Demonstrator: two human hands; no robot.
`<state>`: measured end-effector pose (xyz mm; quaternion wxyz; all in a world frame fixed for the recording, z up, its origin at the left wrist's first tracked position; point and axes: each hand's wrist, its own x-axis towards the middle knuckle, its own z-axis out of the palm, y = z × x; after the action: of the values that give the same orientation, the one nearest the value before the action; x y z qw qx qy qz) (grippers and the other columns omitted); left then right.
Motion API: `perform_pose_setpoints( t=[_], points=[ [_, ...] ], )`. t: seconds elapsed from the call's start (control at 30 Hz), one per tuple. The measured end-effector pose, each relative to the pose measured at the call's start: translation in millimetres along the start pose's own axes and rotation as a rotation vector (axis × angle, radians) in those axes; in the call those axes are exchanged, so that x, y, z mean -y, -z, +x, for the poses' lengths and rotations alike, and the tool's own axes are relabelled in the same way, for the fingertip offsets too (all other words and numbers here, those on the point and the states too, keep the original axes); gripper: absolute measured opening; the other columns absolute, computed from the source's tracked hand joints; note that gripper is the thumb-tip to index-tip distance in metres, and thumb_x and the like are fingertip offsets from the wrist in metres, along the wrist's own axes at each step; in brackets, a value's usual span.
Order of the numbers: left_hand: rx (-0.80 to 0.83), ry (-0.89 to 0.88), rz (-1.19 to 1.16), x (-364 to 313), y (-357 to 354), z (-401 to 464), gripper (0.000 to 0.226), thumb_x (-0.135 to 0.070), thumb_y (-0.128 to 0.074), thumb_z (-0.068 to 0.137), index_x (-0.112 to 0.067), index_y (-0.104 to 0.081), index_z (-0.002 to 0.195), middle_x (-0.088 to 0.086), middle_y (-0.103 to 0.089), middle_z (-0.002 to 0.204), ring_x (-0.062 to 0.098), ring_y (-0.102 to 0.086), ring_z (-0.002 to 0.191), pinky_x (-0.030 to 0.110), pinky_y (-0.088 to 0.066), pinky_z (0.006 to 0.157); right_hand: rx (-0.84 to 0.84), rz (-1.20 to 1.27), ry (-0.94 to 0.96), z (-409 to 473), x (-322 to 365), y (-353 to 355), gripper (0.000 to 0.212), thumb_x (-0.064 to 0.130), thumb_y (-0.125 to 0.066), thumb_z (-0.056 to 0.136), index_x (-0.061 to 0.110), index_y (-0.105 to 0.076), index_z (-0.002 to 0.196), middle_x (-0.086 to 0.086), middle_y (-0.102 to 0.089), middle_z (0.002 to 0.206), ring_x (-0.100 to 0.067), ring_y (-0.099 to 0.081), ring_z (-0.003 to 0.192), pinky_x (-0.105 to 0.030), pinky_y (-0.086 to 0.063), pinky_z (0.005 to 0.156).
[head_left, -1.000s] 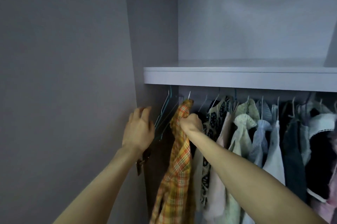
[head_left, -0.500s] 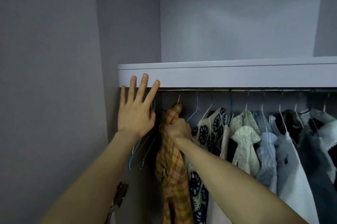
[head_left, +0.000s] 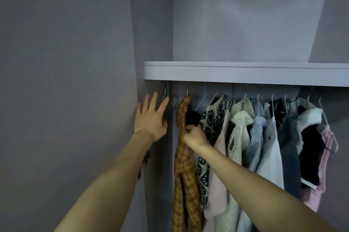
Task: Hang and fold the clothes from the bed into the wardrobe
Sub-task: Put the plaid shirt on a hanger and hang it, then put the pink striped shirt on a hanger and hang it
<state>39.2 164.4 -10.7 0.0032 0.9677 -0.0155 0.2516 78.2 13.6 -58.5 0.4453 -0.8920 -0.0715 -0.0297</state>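
Lowered since the earlier frame, the left hand [head_left: 151, 118] is now seen below the shelf edge rather than across it, and the right hand [head_left: 194, 134] has slid further down the plaid shirt [head_left: 184, 148]. The plaid shirt is shown hung on a wire hanger [head_left: 187, 90] at the left end of the rail, under the shelf [head_left: 245, 74], just beside a patterned black-and-cream garment [head_left: 213, 116]. Its cloth is pinched at chest height by the curled fingers [head_left: 188, 130] of the right hand. The fingers of the left hand are spread straight and nothing is held; they lie against or just before the wardrobe's side panel [head_left: 151, 43], close to the empty hangers [head_left: 167, 92]; contact cannot be told.

Risks are judged as follows. A downward tug on the pinched cloth could drag the shirt off one shoulder of the hanger, or tip the hook off the rail. The crowded row of hung clothes [head_left: 273, 137] to the right leaves little slack, so neighbouring garments could be bunched or dislodged. The empty hangers could be snagged by the spread hand.
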Motion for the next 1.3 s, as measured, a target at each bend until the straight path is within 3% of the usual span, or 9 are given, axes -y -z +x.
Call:
perform_pose_setpoints(
  t=[0.13,0.27,0.5,0.63,0.77,0.93,1.2,1.3],
  points=[
    [0.023,0.039,-0.183,-18,7,-81,0.063,-0.031,-0.046,0.094,-0.027,-0.017,0.150,0.004,-0.009,0.159,0.025,-0.007,0.146,0.045,-0.011,0.118,0.069,-0.007,0.059,-66,-5,9,0.036,0.020,-0.047,0.095,0.014,-0.053,0.130,-0.006,-0.057,0.129,-0.024,-0.052,0.119,-0.029,-0.041,0.098],
    [0.037,0.186,-0.312,-29,2,-176,0.054,-0.028,-0.049,0.092,-0.024,-0.035,0.144,0.004,-0.033,0.148,0.026,-0.031,0.136,0.038,-0.027,0.110,0.191,-0.013,0.090,-134,-23,-3,0.030,0.017,-0.046,0.095,0.014,-0.057,0.124,-0.005,-0.061,0.122,-0.019,-0.055,0.115,-0.029,-0.043,0.099],
    [0.163,0.541,-0.357,-32,-16,-366,0.045,-0.027,-0.047,0.094,-0.024,-0.043,0.139,-0.001,-0.041,0.142,0.023,-0.041,0.127,0.034,-0.034,0.099,0.548,-0.082,0.183,-258,-68,-79,0.026,0.011,-0.046,0.094,0.013,-0.061,0.115,-0.008,-0.068,0.105,-0.023,-0.062,0.100,-0.039,-0.048,0.091],
    [0.078,0.948,-0.369,-35,1,-487,0.039,-0.020,-0.050,0.094,-0.015,-0.052,0.132,0.002,-0.051,0.135,0.023,-0.049,0.123,0.036,-0.039,0.101,0.834,-0.095,0.293,-325,-81,-141,0.024,0.004,-0.048,0.092,0.005,-0.064,0.111,-0.013,-0.070,0.104,-0.027,-0.064,0.101,-0.034,-0.048,0.089],
    [-0.013,1.414,-0.262,-69,33,-610,0.036,-0.018,-0.050,0.095,-0.013,-0.054,0.130,0.002,-0.053,0.134,0.022,-0.049,0.123,0.034,-0.037,0.103,1.163,-0.126,0.452,-410,-78,-190,0.023,0.005,-0.048,0.092,0.007,-0.064,0.109,-0.010,-0.071,0.102,-0.024,-0.065,0.099,-0.022,-0.042,0.079],
    [-0.169,1.914,-0.137,-154,84,-727,0.035,-0.014,-0.051,0.094,-0.012,-0.056,0.128,0.008,-0.054,0.131,0.027,-0.052,0.119,0.030,-0.037,0.097,1.572,-0.144,0.673,-540,-71,-214,0.025,0.009,-0.048,0.094,0.006,-0.063,0.114,-0.012,-0.069,0.109,-0.027,-0.063,0.103,-0.034,-0.046,0.090],
    [-0.475,2.393,0.073,-315,141,-854,0.034,-0.011,-0.049,0.093,-0.016,-0.056,0.126,0.001,-0.055,0.125,0.015,-0.052,0.111,0.021,-0.033,0.084,2.017,-0.282,0.944,-737,-82,-185,0.028,0.010,-0.044,0.095,0.009,-0.061,0.117,-0.010,-0.065,0.115,-0.028,-0.059,0.108,-0.036,-0.045,0.096],
    [-0.520,2.531,0.158,-365,155,-899,0.036,-0.010,-0.051,0.092,-0.012,-0.055,0.127,0.005,-0.053,0.126,0.020,-0.051,0.116,0.025,-0.035,0.092,2.112,-0.337,1.092,-804,-90,-167,0.029,0.013,-0.043,0.093,0.014,-0.062,0.116,-0.004,-0.065,0.114,-0.023,-0.059,0.106,-0.032,-0.045,0.094]
  ],
)
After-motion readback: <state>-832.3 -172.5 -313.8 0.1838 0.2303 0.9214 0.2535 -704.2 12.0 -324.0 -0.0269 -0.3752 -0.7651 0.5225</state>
